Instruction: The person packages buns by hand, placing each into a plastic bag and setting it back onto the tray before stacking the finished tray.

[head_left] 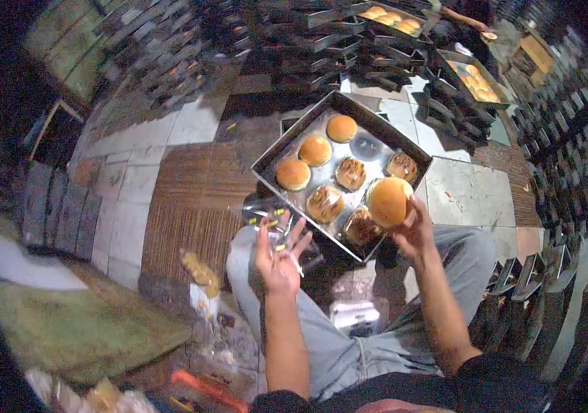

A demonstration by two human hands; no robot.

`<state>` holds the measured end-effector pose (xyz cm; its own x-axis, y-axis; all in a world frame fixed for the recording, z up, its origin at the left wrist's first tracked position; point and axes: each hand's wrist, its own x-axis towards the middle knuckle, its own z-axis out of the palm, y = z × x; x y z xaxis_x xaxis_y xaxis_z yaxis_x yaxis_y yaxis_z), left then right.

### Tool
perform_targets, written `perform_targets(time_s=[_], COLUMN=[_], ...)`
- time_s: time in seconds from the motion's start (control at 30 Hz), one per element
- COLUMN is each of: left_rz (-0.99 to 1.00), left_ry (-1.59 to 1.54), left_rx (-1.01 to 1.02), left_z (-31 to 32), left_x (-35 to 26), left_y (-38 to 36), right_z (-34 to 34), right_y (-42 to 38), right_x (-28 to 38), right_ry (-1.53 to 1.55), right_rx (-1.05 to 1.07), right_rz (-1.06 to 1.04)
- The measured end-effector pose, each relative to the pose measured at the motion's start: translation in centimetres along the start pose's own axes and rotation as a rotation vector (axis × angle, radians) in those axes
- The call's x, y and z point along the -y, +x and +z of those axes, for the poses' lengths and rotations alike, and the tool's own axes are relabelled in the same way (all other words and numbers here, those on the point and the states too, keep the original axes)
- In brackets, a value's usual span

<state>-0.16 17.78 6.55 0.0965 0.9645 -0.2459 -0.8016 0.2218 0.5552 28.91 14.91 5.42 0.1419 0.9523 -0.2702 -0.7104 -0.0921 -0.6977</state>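
Note:
My right hand grips a round golden bun by its side, raised over the near right part of a metal baking tray. Inside the tray sit plain buns and several brown-streaked buns, some looking wrapped in clear film. At the tray's near left side, my left hand is turned palm up with its fingers spread. A clear plastic bag with yellow print lies over and around those fingers, and they hold it up; its exact edges are hard to make out.
Stacked dark trays line the right and the back. Another person's arm shows at the top right, near trays of buns. A white box lies between my legs. Left of my leg is a bag of brownish items.

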Motion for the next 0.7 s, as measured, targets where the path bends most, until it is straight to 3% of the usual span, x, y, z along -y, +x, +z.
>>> perform_targets(time_s=[0.03,0.1,0.17,0.27,0.3,0.37,0.43,0.5,0.53,0.57,0.63,0.7], left_rz=[-0.015,-0.007,0.035,-0.111,-0.036,-0.026,0.001,0.032,0.1,0.155,0.055,-0.112], left_ry=[-0.019,-0.08,-0.083,-0.224,-0.177,-0.237,-0.244,-0.143,0.001,0.106,0.113,-0.105], left_rx=[-0.017,0.02,0.057,0.063,0.075,0.117,0.098,0.235,0.047,0.072,0.073,0.137], left_z=[0.4,0.6,1.4,0.5,2.5,3.0,3.7,3.3,5.4,4.3,4.1,1.2], left_x=[0.1,0.5,0.8,0.7,0.3,0.5,0.7,3.0,4.2,5.6,3.4,2.8], left_y=[-0.1,-0.3,-0.7,-0.5,-1.4,-1.6,-2.8,-3.8,-5.0,-3.9,-4.0,-2.1], right_z=[0.0,2.9,6.6,10.6,12.0,11.6,11.8,12.1,13.2,13.7,12.8,13.3], right_y=[-2.9,-7.9,-9.2,-9.8,-10.5,-10.5,-11.0,-9.6,-9.0,-8.6,-8.5,-9.0], right_x=[-1.6,-3.2,-2.9,-2.7,-2.4,-3.9,-4.8,-5.0,-4.7,-4.4,-5.2,-5.5], right_ry=[0.177,0.262,0.145,-0.82,-1.094,-1.358,-1.399,-1.4,-1.388,-1.427,-1.407,-1.379], right_rx=[0.109,0.108,0.376,0.392,0.38,0.592,0.664,0.582,0.521,0.503,0.576,0.533], right_rz=[0.059,0.236,0.249,-0.329,-0.471,-0.915,-0.818,-0.743,-0.72,-0.63,-0.623,-0.527])
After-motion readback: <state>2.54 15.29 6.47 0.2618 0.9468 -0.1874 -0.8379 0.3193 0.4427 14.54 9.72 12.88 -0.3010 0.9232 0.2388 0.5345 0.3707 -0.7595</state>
